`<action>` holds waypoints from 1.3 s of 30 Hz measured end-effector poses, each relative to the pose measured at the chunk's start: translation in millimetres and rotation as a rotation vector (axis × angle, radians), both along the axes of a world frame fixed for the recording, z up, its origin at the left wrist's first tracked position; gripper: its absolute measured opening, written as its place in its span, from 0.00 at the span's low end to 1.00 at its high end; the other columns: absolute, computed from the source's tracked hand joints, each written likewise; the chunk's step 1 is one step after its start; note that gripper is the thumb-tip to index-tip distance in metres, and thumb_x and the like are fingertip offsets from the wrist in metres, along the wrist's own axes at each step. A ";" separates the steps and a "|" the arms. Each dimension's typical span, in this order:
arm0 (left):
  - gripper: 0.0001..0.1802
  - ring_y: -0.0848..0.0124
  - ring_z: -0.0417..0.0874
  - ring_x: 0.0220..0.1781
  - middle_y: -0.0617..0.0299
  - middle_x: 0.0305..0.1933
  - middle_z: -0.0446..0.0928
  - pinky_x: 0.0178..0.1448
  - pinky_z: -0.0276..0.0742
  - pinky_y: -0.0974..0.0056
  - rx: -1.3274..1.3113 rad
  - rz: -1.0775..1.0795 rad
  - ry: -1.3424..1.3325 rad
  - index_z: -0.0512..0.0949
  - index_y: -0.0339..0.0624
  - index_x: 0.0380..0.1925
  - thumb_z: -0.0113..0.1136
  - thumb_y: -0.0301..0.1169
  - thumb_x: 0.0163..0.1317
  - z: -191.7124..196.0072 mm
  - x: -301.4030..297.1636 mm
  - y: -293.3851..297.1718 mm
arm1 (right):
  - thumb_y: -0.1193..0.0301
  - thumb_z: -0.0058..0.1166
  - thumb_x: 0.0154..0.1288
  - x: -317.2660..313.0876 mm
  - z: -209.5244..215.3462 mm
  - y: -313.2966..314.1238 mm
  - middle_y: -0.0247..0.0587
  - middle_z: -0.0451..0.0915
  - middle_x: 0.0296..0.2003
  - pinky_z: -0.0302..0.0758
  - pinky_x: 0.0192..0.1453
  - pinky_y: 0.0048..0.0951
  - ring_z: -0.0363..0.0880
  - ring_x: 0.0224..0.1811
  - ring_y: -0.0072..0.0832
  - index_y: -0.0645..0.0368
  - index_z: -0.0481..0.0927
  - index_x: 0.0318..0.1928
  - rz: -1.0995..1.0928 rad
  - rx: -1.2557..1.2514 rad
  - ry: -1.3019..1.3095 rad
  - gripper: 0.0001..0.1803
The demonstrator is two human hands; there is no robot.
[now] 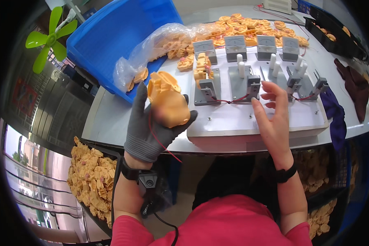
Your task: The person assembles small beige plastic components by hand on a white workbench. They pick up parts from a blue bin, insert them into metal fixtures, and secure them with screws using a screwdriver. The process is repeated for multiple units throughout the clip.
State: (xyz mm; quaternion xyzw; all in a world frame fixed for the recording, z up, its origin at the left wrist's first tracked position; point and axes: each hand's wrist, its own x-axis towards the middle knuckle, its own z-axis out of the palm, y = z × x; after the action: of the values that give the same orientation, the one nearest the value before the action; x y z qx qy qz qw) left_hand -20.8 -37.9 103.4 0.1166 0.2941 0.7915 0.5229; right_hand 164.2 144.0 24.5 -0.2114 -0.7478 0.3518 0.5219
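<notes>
Head view shows the gloved left hand (151,123) with fingers clamped on a light, stiff-looking orange plastic part (167,100), best gripped round its body, while the bare right hand (274,119) hovers with fingers apart.

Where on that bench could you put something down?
Bare table lies left of the white jig plate, below the blue bin. The plate's front strip near the right hand is free. The back is crowded with orange parts.

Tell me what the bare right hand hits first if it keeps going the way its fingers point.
Probably the grey clamp block with the red wire on the white fixture plate: the right hand points up and slightly left, fingertips right beside it. Depth is unclear.
</notes>
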 end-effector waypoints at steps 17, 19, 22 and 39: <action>0.29 0.74 0.76 0.34 0.45 0.64 0.65 0.21 0.75 0.76 -0.014 -0.297 -0.210 0.59 0.41 0.68 0.46 0.43 0.72 4.2 0.1 28.4 | 0.72 0.58 0.65 4.6 1.2 15.6 0.45 0.79 0.46 0.74 0.51 0.33 0.79 0.46 0.33 0.58 0.74 0.57 0.231 -0.117 0.025 0.20; 0.30 0.76 0.74 0.32 0.43 0.67 0.62 0.21 0.74 0.77 -0.055 -0.275 -0.214 0.58 0.41 0.69 0.46 0.43 0.72 8.8 5.3 32.2 | 0.72 0.58 0.65 4.8 2.4 15.6 0.45 0.79 0.47 0.74 0.52 0.33 0.79 0.46 0.33 0.59 0.74 0.57 0.242 -0.114 0.029 0.20; 0.32 0.77 0.73 0.31 0.42 0.70 0.59 0.20 0.73 0.77 -0.053 -0.320 -0.188 0.57 0.42 0.70 0.47 0.44 0.71 12.5 9.6 39.6 | 0.72 0.58 0.65 6.7 3.8 15.1 0.46 0.80 0.47 0.75 0.52 0.33 0.79 0.46 0.33 0.60 0.75 0.57 0.252 -0.122 0.032 0.20; 0.22 0.74 0.74 0.32 0.51 0.59 0.73 0.29 0.70 0.78 -0.345 -0.041 0.654 0.69 0.34 0.57 0.50 0.37 0.68 10.1 9.5 43.4 | 0.70 0.60 0.63 13.0 9.0 18.0 0.39 0.80 0.34 0.75 0.46 0.29 0.78 0.37 0.27 0.60 0.77 0.43 0.344 -0.179 0.075 0.11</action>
State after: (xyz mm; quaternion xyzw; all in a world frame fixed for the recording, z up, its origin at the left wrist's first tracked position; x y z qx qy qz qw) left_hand -11.3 5.6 113.5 0.2792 0.5725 0.6406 0.4289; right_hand 177.2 161.9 33.5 -0.1130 -0.7185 0.5085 0.4609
